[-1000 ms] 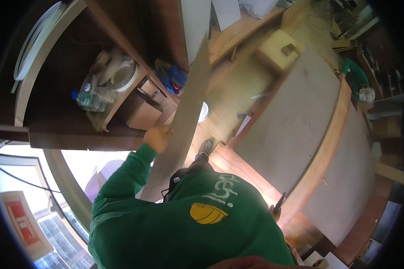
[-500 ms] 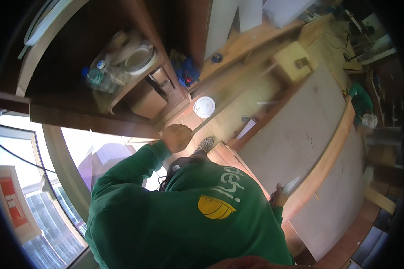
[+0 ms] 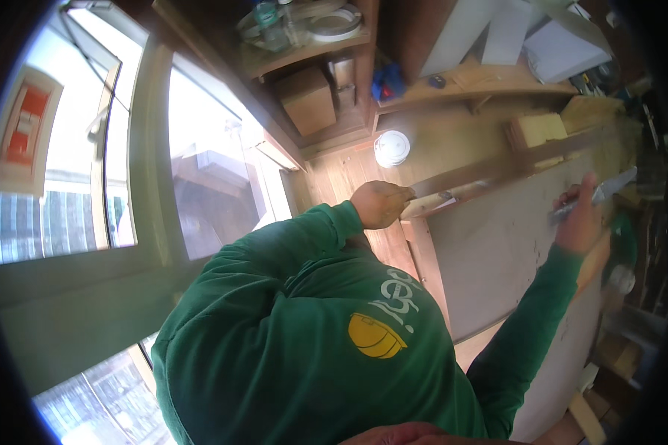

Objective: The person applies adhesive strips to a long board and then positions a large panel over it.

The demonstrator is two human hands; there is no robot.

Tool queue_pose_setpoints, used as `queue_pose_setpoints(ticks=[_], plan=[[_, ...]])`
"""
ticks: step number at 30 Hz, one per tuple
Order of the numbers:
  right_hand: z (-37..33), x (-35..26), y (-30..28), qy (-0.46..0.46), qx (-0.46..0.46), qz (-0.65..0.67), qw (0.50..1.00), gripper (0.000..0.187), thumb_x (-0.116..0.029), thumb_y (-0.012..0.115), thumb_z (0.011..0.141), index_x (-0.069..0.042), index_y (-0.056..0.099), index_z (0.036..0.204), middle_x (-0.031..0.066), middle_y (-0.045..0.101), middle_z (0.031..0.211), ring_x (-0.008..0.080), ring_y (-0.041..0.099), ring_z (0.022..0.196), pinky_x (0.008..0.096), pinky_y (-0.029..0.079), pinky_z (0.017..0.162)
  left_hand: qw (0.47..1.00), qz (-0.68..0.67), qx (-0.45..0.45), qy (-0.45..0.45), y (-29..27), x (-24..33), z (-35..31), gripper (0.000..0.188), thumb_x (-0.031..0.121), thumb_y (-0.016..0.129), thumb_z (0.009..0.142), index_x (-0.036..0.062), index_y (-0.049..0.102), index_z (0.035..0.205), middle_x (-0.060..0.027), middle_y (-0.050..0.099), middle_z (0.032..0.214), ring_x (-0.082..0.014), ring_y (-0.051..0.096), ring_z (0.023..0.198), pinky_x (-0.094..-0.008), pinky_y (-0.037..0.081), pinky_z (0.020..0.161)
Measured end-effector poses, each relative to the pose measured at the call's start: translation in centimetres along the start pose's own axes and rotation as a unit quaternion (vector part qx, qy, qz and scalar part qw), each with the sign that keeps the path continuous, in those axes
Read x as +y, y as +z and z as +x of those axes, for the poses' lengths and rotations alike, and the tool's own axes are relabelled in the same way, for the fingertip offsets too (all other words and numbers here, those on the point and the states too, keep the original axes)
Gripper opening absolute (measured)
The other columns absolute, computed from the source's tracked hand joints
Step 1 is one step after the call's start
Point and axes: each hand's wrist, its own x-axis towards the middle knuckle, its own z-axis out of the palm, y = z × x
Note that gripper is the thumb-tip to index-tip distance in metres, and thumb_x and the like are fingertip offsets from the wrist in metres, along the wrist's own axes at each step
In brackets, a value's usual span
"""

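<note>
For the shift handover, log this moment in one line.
Left hand: grips long board by near end; right hand: holds flat-bladed tool; white round tub: on wooden floor

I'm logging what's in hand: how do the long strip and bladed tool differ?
The strip is far longer than the tool. The strip is brown; the tool looks mostly pale grey. The left hand holds the strip; the right hand, the tool. Both extend toward the picture's right.

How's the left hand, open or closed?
Closed: the left hand is curled in, gripping the near end of the long brown board, which shows blurred.
</note>
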Motion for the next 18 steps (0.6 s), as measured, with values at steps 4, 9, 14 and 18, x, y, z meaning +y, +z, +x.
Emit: queue_pose_setpoints(ticks=[4,9,14,18], plan=[[-0.7,-0.2,2.5,-0.018,-0.006,-0.122,0.992,0.042,-0.039,0.073,0.085,0.0,0.058,0.088,0.0035,0.051,0.064,0.0132,0.052,0.055,0.0297,0.046,0.05,0.999,0.001,-0.01,-0.052,0.0,2.2,-1.5,0.026,0.01,0.068,0.078,0.0037,0.068,0.102,-0.0086,0.069,0.105,-0.0238,0.067,0.091,-0.035,0.055,0.082],[2.0,3.7,3.6,-0.026,-0.028,-0.098,0.994,0.031,-0.026,0.074,0.083,0.0,0.06,0.089,0.0075,0.061,0.073,0.014,0.058,0.061,0.0311,0.049,0.051,0.998,-0.003,0.0,-0.059,0.9,1.2,-3.9,0.033,0.012,0.068,0.079,0.0039,0.067,0.11,-0.0093,0.068,0.107,-0.027,0.066,0.097,-0.0377,0.053,0.088],[-3.0,7.6,9.8,-0.194,-0.007,-0.078,0.978,0.031,-0.022,0.073,0.085,0.003,0.062,0.099,0.0076,0.064,0.089,0.0181,0.058,0.075,0.0339,0.049,0.068,0.976,-0.141,-0.067,-0.154,-0.2,-1.3,-4.9,0.048,0.025,0.064,0.086,0.0051,0.058,0.129,-0.0176,0.059,0.128,-0.0347,0.055,0.117,-0.0438,0.042,0.103],[-6.6,11.9,14.1,-0.147,-0.055,-0.082,0.984,0.026,-0.02,0.072,0.083,0.002,0.061,0.093,0.0088,0.065,0.082,0.0189,0.059,0.073,0.0354,0.048,0.072,0.942,-0.205,-0.001,-0.267,-4.9,-5.2,2.9,0.039,0.034,0.059,0.094,0.0019,0.066,0.117,-0.0171,0.069,0.101,-0.0266,0.066,0.093,-0.0377,0.051,0.085]])
